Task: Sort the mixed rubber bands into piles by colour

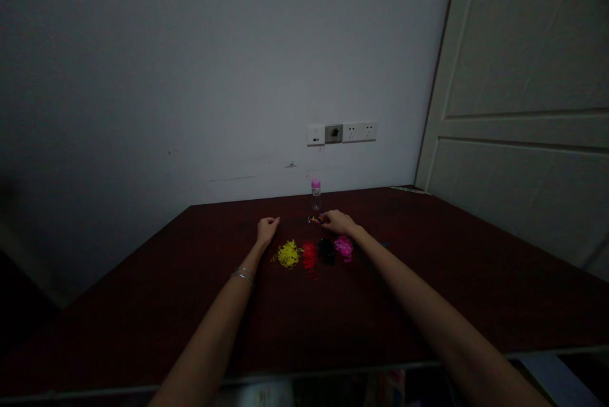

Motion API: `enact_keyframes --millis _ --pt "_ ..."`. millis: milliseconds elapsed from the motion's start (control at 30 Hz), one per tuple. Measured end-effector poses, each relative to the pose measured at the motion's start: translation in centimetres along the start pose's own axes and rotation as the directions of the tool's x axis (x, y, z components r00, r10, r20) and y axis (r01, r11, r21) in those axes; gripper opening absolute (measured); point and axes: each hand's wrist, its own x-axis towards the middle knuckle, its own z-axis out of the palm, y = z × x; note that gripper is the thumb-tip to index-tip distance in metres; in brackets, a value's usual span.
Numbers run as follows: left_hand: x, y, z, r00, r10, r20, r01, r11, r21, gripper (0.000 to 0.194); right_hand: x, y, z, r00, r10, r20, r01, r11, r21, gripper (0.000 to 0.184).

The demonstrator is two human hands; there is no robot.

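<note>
My left hand [268, 230] rests on the dark red table, its fingers curled and the thumb side toward the middle; whatever they may hold is too small to see. Further right, my right hand [339, 222] pinches at a small cluster of mixed-colour rubber bands [314, 220], its fingertips partly hidden. Nearer to me lie loose heaps in a row: yellow bands [288, 255], red bands [309, 256], a black heap [327, 251] and pink bands [344, 247]. The pink heap sits just below my right wrist.
A clear bottle with a pink cap [316, 194] stands behind the cluster. Something small and blue [385, 245] lies beyond my right forearm. Wall sockets [360, 132] are above the table's back edge, and a pale panelled door [518, 103] is at right.
</note>
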Motion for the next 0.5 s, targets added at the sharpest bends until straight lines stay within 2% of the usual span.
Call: enact_keyframes --millis 167,500 --pt "0.3 -0.5 0.3 1.000 0.026 -0.002 -0.026 0.999 -0.019 0.038 0.9 0.1 0.8 0.998 0.057 0.037 -0.055 0.997 -0.060 0.021" --pt "0.2 -0.5 0.2 0.999 0.038 0.005 -0.038 0.998 -0.041 0.037 1.3 -0.1 1.7 0.994 0.113 -0.007 -0.114 0.988 -0.105 0.020"
